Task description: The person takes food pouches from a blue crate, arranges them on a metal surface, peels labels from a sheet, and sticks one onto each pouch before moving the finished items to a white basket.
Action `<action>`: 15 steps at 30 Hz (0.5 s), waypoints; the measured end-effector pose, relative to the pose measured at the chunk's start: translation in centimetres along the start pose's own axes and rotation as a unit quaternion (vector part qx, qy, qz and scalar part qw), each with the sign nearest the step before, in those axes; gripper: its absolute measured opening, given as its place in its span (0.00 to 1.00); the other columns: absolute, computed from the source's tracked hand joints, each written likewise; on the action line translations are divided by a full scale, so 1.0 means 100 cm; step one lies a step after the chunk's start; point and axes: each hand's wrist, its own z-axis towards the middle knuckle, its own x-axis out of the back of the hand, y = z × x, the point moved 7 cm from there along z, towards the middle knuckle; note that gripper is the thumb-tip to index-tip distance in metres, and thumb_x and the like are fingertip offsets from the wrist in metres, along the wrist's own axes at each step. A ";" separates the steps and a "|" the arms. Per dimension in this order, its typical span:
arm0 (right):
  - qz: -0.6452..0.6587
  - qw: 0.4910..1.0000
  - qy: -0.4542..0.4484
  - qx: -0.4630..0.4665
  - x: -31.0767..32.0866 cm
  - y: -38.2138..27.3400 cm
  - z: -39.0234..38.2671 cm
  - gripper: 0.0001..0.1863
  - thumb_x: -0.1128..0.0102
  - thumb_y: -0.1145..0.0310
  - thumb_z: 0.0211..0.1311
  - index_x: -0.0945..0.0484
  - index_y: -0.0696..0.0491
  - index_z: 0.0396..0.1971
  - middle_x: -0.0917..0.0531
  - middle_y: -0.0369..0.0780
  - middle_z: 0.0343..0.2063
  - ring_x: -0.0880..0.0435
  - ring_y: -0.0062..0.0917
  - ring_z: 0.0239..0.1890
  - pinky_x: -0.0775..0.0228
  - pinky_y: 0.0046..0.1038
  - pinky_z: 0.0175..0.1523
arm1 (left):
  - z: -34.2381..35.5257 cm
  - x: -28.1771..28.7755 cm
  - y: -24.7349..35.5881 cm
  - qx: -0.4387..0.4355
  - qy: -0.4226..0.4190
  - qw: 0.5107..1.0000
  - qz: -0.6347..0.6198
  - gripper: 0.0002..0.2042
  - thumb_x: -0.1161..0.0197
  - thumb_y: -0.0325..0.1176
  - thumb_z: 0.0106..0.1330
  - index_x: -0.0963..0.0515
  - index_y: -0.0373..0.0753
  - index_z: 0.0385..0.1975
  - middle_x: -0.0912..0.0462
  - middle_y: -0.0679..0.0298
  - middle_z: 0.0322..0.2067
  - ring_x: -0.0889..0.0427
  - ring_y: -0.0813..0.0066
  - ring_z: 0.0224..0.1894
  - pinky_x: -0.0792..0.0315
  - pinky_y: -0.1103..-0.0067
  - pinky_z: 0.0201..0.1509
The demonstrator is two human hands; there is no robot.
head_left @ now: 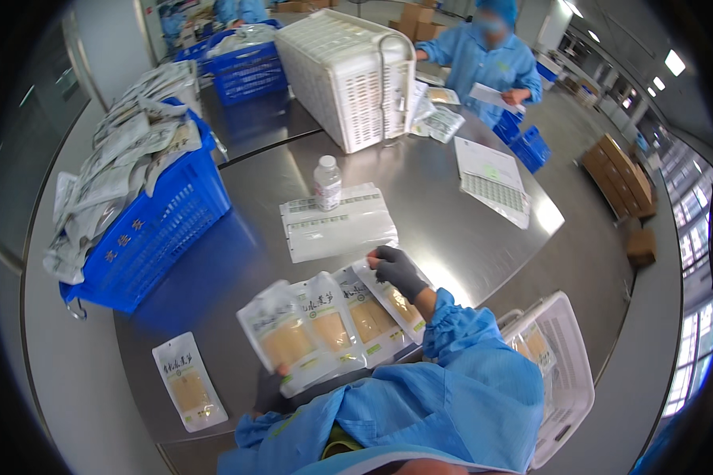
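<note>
Steel tabletop (428,190) is gleaming beneath four pouches (368,318) overlapping along its near edge. My left hand (272,393) is clasping the leftmost pouch (287,340) low on its left side, thumb over the front. Over right, my gloved right hand (400,271) is resting, curled, at the top of the rightmost pouch (401,305); whether those fingers are pinching, I can't tell. That pouch is stretching from them toward me, its long axis slanting rightward to my sleeve (463,336), left hand lying well apart.

Behind the pouches (366,315), a bottle (327,186) stands on sheets (342,237), a crate (166,237) to their left.
</note>
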 end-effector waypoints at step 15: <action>-0.507 0.814 0.146 0.244 0.023 -0.005 0.098 0.09 0.39 0.67 0.51 0.18 0.44 0.34 0.18 0.39 0.33 0.20 0.37 0.41 0.25 0.38 0.41 | -0.043 0.210 0.040 -0.010 0.421 0.549 0.722 0.36 0.34 0.57 0.55 0.36 0.56 0.66 0.39 0.48 0.66 0.36 0.35 0.62 0.39 0.45 0.60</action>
